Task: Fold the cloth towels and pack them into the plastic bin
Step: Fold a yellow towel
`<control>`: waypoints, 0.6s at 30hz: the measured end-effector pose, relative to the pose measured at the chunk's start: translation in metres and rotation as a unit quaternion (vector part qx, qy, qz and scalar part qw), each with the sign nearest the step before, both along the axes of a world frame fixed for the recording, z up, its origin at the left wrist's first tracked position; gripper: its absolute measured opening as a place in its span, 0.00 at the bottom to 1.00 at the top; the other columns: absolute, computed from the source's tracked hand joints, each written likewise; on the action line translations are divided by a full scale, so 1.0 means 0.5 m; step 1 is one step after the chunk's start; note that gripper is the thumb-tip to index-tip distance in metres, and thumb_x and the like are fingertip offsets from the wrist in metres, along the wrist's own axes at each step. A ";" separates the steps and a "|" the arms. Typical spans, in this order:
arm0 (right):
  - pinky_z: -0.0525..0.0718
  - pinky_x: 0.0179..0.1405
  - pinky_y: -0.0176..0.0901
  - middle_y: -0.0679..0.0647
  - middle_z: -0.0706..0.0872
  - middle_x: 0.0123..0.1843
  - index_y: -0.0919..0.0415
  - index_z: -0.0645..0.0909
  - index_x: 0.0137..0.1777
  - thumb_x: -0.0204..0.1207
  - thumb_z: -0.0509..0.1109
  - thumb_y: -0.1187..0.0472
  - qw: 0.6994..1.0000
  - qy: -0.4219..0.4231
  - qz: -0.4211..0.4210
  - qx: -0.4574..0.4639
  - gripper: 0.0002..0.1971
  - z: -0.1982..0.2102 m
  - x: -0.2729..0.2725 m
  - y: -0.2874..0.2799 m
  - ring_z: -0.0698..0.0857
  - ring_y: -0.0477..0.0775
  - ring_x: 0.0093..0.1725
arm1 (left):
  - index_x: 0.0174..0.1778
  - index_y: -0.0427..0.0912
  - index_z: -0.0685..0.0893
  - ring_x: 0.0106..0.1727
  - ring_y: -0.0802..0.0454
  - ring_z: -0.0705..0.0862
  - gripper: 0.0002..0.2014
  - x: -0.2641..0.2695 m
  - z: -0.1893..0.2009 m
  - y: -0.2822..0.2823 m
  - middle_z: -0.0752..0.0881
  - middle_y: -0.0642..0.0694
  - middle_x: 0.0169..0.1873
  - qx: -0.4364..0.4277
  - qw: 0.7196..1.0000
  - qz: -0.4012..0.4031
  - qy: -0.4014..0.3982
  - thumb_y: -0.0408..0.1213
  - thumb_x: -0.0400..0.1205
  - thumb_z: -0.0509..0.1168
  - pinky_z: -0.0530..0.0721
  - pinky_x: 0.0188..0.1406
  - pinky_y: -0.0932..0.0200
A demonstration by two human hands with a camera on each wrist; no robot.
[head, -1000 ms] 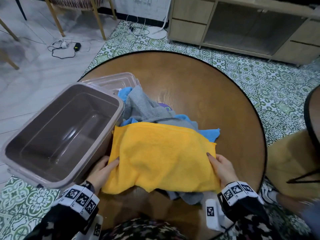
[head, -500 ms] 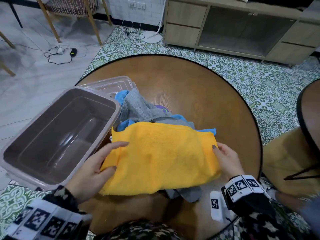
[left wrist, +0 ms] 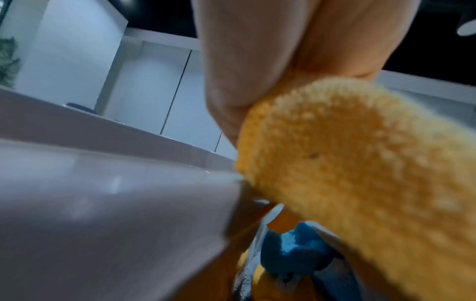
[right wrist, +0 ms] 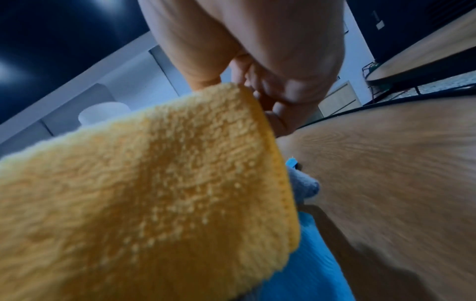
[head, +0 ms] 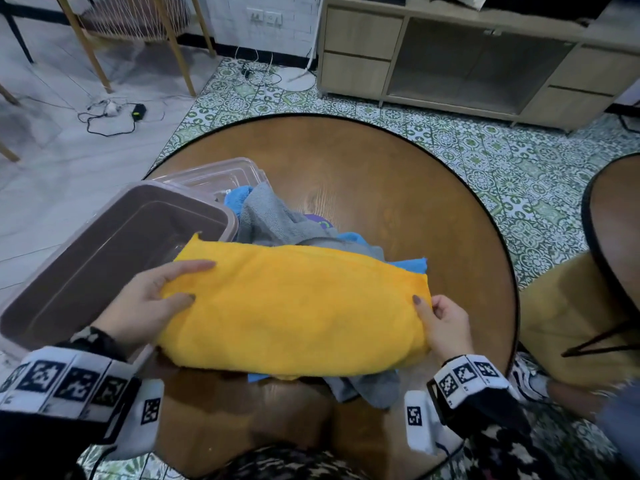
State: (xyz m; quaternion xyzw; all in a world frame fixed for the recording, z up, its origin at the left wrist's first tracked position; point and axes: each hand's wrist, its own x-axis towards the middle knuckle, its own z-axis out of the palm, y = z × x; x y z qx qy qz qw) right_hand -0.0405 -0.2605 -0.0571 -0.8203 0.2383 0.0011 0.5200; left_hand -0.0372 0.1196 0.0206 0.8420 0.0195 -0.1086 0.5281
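While the left hand (head: 145, 303) grips the yellow towel (head: 294, 306) at one end, thumb on top, the right hand (head: 445, 323) pinches the opposite end. Stretched between the fingers, it hangs above grey towels (head: 273, 220) and blue towels (head: 412, 265). The plastic bin (head: 86, 271) sits just beyond the left fingers, touching the towel's corner.

Fluffy, nubby yellow towel (head: 294, 306); smooth, slightly glossy grey-brown plastic bin (head: 114, 251) at nine o'clock; satin-finished, grained wooden table (head: 398, 188).
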 end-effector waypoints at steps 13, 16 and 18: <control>0.81 0.60 0.61 0.57 0.82 0.59 0.56 0.74 0.58 0.76 0.69 0.45 0.986 0.120 -0.054 0.106 0.19 0.000 -0.001 -0.001 0.82 0.58 0.57 | 0.67 0.71 0.69 0.56 0.61 0.85 0.35 0.045 0.007 0.030 0.77 0.45 0.69 0.008 0.995 -0.076 0.070 0.43 0.68 0.76 0.84 0.57 0.57; 0.78 0.66 0.62 0.56 0.75 0.71 0.54 0.65 0.74 0.72 0.75 0.50 0.976 0.175 -0.007 0.133 0.33 -0.023 -0.033 0.016 0.77 0.60 0.68 | 0.64 0.77 0.68 0.46 0.36 0.86 0.38 0.032 -0.006 0.035 0.78 0.44 0.65 0.035 0.990 -0.087 0.103 0.30 0.71 0.74 0.86 0.42 0.41; 0.76 0.68 0.61 0.56 0.70 0.76 0.55 0.55 0.81 0.72 0.75 0.57 0.973 0.194 0.024 0.126 0.41 -0.027 -0.060 0.019 0.74 0.60 0.72 | 0.59 0.82 0.70 0.46 0.28 0.84 0.41 0.026 -0.009 0.039 0.79 0.46 0.62 0.043 0.990 -0.081 0.106 0.23 0.74 0.71 0.86 0.42 0.38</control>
